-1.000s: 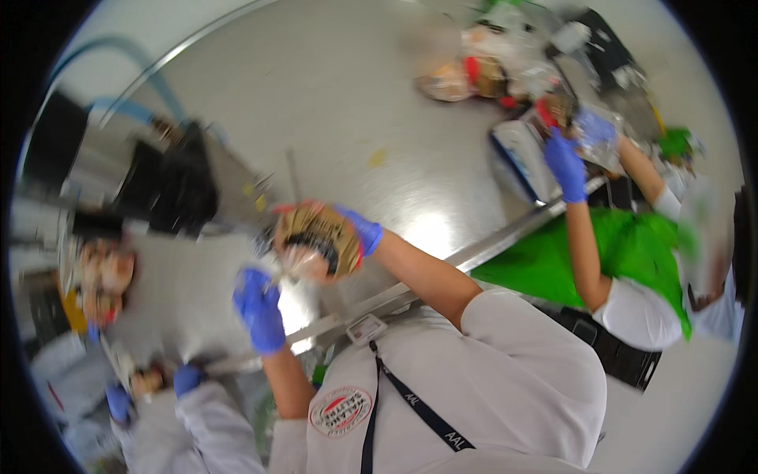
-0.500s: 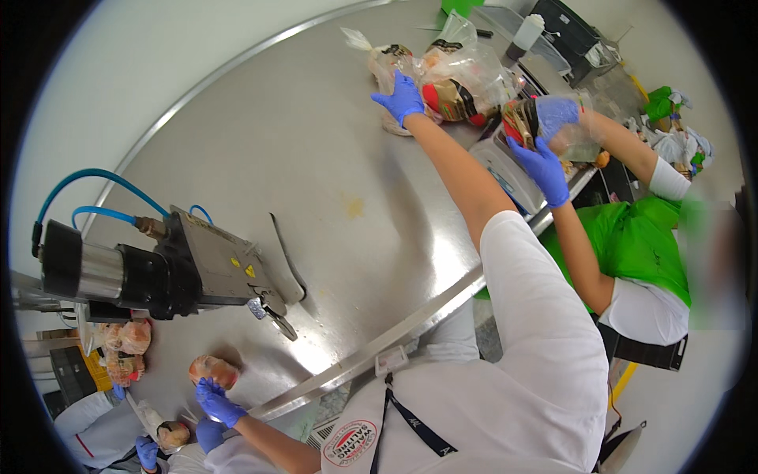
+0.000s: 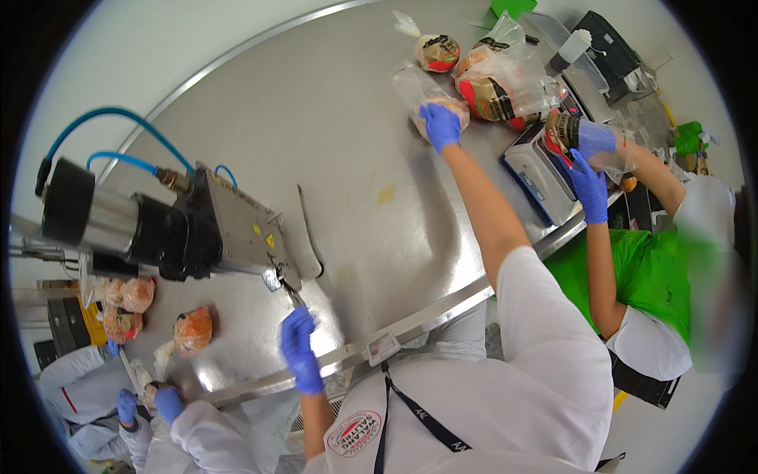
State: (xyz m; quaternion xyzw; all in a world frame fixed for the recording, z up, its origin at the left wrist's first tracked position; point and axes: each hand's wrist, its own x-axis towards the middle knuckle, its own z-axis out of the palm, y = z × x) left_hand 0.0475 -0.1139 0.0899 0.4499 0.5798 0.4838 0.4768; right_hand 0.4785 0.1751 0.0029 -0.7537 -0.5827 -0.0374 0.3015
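The bag (image 3: 413, 89) lies on the table (image 3: 339, 158) at its far side, just left of the pile (image 3: 489, 95), under your right hand (image 3: 442, 125). Your fingers, spread wide half a second ago, now draw together and look clamped on the bag; their tips are hidden, so you can't judge how firm the hold is. Its clear film reaches out past your fingers and is a little blurred. Just beyond it sits the tied bag (image 3: 439, 52), its twisted tail pointing away from you; it now shows apart from your hand.

Your left hand (image 3: 300, 351) changes more. Half a second ago it is at the lone bag (image 3: 193, 330); now that bag rests by itself on the table and your hand is near the tip of the machine (image 3: 229, 225). It is blurred, so you cannot tell whether its fingers are apart or together, or whether they touch the tip. No bag shows in it.

By the look of it, the work in hand now rests with your right hand, and the lone bag is out of your hold.

Farther right, past the scale (image 3: 545, 178), a co-worker in a green apron (image 3: 659, 261) handles a labelled bag (image 3: 562, 136).
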